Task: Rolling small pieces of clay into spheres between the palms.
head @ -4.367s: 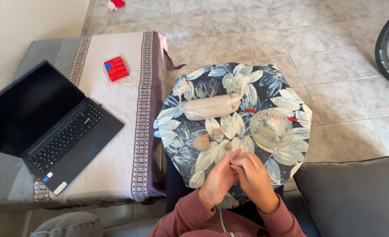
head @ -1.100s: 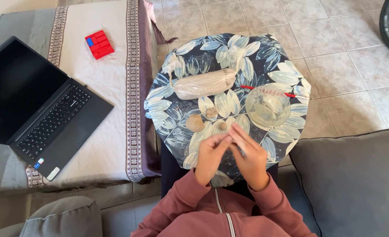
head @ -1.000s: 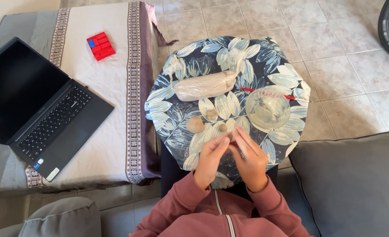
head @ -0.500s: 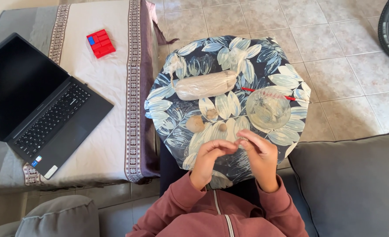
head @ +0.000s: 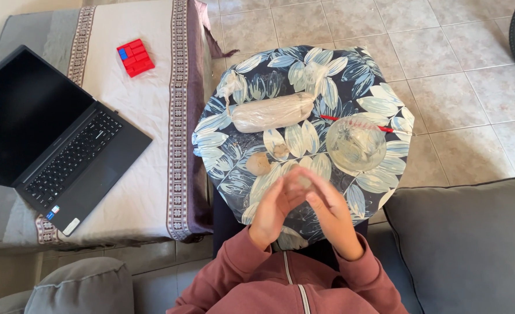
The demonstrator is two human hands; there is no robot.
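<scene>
Both hands work above the near edge of the leaf-patterned desk [head: 350, 87]. The left hand [head: 272, 206] and right hand [head: 327, 209] are cupped toward each other with a small pale lump [head: 305, 182] between them — it looks like dough, pinched and rolled at the fingertips. The picture is blurred there, so whether the fingers are clenched tight on the lump or only cradle it, I cannot tell; both sets of fingers are curled around it rather than released.

To do this rolling well, I judge the palms should stay close with light, even pressure, turning the lump so it rounds off on every side — too hard a squeeze would flatten it.

The lump is near-round, so it has no clear long axis and points no particular way. The wrapped roll [head: 272, 113] farther out on the desk does: its long axis runs left to right, the right end tilted slightly away, with a knotted tail of wrap at its left end.

Just beyond the hands lies a finished ball [head: 258, 164], with a smaller bit [head: 280, 151] beside it. A clear bowl [head: 355, 144] stands to the right, a red stick [head: 356, 123] lying just behind it. A laptop [head: 48, 134] and a red block [head: 135, 57] rest on the cloth-covered bench at left.
</scene>
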